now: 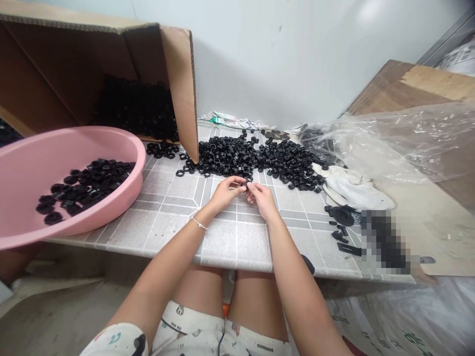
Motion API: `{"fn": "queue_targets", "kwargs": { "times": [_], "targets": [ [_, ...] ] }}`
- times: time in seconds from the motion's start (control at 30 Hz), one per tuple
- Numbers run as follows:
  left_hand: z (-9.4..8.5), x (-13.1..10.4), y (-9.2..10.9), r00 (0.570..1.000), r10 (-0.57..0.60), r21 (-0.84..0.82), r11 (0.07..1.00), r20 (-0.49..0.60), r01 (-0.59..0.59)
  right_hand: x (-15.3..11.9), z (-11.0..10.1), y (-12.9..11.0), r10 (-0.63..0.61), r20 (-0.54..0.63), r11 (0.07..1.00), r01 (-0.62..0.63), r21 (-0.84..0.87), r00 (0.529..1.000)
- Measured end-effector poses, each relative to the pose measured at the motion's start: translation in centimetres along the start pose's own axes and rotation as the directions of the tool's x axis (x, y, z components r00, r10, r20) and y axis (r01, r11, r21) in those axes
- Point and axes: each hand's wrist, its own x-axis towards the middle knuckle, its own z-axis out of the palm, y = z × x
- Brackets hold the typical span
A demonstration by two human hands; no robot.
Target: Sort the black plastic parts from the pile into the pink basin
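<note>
Both hands meet over the middle of the table, in front of a heap of small black ring-shaped parts [233,155]. My left hand [227,193] pinches a small black part [244,185] between thumb and fingers. From the right, my right hand [261,197] closes its fingertips on the same part. Fingers cover most of this part, so its exact shape is hard to make out. A second heap of black parts [291,163] lies just beyond my right hand.
A pink basin [135,185] with black parts stands at the left edge. Behind it, an open cardboard box [181,84] holds more. White gloves [354,190], loose black pieces [343,216] and clear plastic [404,143] lie right on the tiled-pattern table [166,217].
</note>
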Motion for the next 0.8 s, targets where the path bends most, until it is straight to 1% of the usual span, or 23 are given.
{"fn": "queue_targets", "kwargs": {
  "times": [0.03, 0.1, 0.17, 0.23, 0.27, 0.33, 0.4, 0.43, 0.5, 0.6, 0.67, 0.73, 0.8],
  "targets": [
    [0.2, -0.1, 0.0, 1.0, 0.003, -0.015, 1.0, 0.018, -0.003, 0.1, -0.1, 0.2, 0.026, -0.015, 1.0, -0.026, -0.011, 1.0],
    [0.6, -0.3, 0.0, 0.998, -0.022, -0.097, 0.995, 0.05, 0.027, 0.2, -0.1, 0.5, 0.055, -0.058, 0.998, -0.057, -0.034, 0.997],
    [0.9, -0.4, -0.1, 0.994, -0.076, -0.212, 0.973, 0.075, 0.09, 0.3, -0.1, 0.6, 0.05, -0.102, 0.997, -0.056, -0.052, 0.994],
    [1.0, -0.4, -0.2, 0.989, -0.135, -0.296, 0.943, 0.066, 0.149, 0.3, 0.0, 0.4, 0.035, -0.121, 0.998, -0.039, -0.038, 0.992],
    [1.0, -0.3, -0.2, 0.986, -0.162, -0.322, 0.932, 0.048, 0.169, 0.2, 0.0, 0.2, 0.02, -0.111, 1.0, -0.022, -0.014, 0.994],
    [0.9, -0.3, -0.2, 0.978, -0.209, -0.357, 0.913, 0.009, 0.198, 0.0, 0.0, -0.4, -0.028, -0.041, 0.999, 0.03, 0.036, 0.999],
    [0.7, -0.2, -0.2, 0.971, -0.24, -0.384, 0.897, -0.01, 0.218, -0.2, 0.0, -0.9, -0.081, 0.048, 0.996, 0.079, 0.042, 0.996],
    [0.7, -0.2, -0.3, 0.968, -0.249, -0.394, 0.891, -0.007, 0.226, -0.3, 0.1, -1.0, -0.098, 0.071, 0.995, 0.096, 0.027, 0.993],
    [0.6, -0.1, -0.4, 0.968, -0.251, -0.407, 0.884, 0.005, 0.231, -0.4, 0.2, -1.1, -0.112, 0.066, 0.993, 0.114, -0.022, 0.992],
    [0.5, -0.1, -0.7, 0.971, -0.24, -0.415, 0.883, 0.006, 0.221, -0.6, 0.4, -1.0, -0.174, -0.004, 0.975, 0.172, -0.138, 0.985],
    [0.5, -0.1, -0.8, 0.973, -0.229, -0.41, 0.887, 0.001, 0.21, -0.8, 0.6, -0.9, -0.249, -0.015, 0.937, 0.237, -0.257, 0.968],
    [0.5, 0.0, -0.8, 0.976, -0.217, -0.396, 0.896, 0.01, 0.203, -1.2, 0.7, -0.9, -0.311, 0.001, 0.881, 0.289, -0.375, 0.95],
    [0.5, -0.1, -0.7, 0.981, -0.191, -0.363, 0.912, 0.028, 0.188, -1.3, 0.8, -0.7, -0.332, 0.002, 0.843, 0.297, -0.449, 0.943]
  ]
}}
